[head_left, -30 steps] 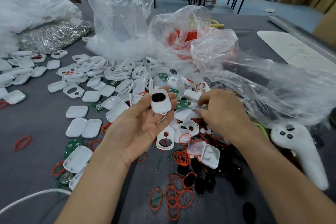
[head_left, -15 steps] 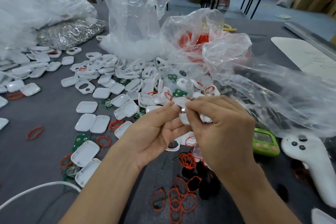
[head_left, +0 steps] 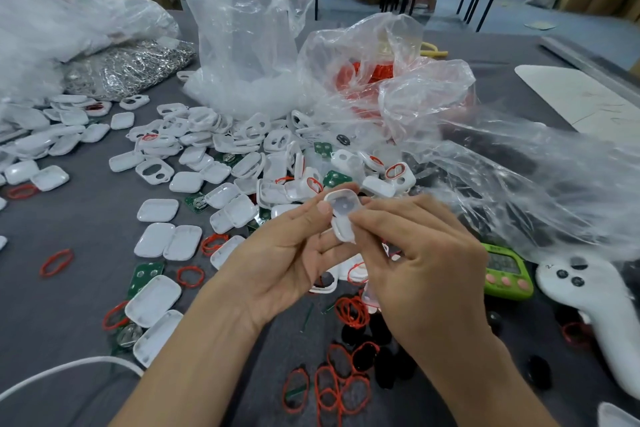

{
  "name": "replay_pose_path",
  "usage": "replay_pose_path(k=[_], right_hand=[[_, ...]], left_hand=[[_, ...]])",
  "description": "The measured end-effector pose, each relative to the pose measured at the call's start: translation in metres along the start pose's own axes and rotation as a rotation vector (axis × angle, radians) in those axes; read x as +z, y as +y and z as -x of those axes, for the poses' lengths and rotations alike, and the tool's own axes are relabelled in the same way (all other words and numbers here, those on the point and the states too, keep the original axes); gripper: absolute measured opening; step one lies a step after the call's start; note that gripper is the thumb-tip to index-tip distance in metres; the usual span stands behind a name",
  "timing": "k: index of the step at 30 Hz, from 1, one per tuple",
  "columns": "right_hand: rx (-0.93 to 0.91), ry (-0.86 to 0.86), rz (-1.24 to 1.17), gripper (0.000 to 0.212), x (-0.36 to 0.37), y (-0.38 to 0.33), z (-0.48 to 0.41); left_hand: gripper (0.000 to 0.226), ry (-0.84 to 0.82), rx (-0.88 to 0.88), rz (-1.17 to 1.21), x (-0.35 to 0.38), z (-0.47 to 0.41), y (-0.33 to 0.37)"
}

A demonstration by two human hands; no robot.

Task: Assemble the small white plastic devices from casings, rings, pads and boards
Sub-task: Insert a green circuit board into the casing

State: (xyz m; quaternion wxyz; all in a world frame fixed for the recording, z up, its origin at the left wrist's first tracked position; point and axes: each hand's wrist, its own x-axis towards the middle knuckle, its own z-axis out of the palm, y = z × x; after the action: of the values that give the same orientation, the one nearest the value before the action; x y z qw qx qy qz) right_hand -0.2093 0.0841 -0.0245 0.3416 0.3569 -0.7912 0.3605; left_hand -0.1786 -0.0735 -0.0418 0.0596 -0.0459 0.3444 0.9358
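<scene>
White casing half (head_left: 341, 206) is held up at frame centre, hollow side toward the camera, w/ a pale round patch inside. Can't tell if that is a pad or a moulded part.

Left hand (head_left: 291, 253) pinches it from 9 o'clock, thumb (head_left: 323, 208) on the rim and the other fingers curled behind. Right hand (head_left: 422, 260) comes in from 3 o'clock, fingertips (head_left: 356, 218) bunched together on the lower right edge. Whether they also hold a small part there is hidden.

Handling, as a guess: thin stiff plastic shell, very light, glossy so prob. slick. The walls may flex or crack if squeezed across the hollow, so best held by the rim edges or short ends w/ the cavity left free.

Outward from there:
- **6 o'clock:** red rings (head_left: 351, 312) and black pads (head_left: 388, 364) lie loose on the grey table (head_left: 69, 305).
- **10–12 o'clock:** a heap of loose casings (head_left: 242, 156) w/ green boards (head_left: 334, 178) mixed in.
- **12–2 o'clock:** clear plastic bags (head_left: 249, 28).
- **4 o'clock:** green timer (head_left: 505, 270), w/ a white controller (head_left: 595, 295) just beside it.
</scene>
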Motion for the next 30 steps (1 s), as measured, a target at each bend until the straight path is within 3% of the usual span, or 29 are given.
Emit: replay_pose_path(k=[12,17,23,30], right_hand=[[0.064,-0.048,-0.048,0.009,0.003,0.001,0.002],[0.223,-0.032,-0.198,0.019,-0.006,0.002,-0.003],[0.338,-0.097,-0.143,0.019,-0.015,0.009,-0.011],[0.266,-0.089,-0.091,0.018,-0.011,0.010,-0.011]], left_hand=[[0.038,0.024,-0.022,-0.025,0.000,0.000,-0.001],[0.036,-0.017,-0.015,-0.032,-0.001,0.002,0.001],[0.035,-0.012,-0.007,-0.061,-0.003,0.001,0.000],[0.051,-0.031,-0.027,-0.199,-0.004,0.001,-0.002]])
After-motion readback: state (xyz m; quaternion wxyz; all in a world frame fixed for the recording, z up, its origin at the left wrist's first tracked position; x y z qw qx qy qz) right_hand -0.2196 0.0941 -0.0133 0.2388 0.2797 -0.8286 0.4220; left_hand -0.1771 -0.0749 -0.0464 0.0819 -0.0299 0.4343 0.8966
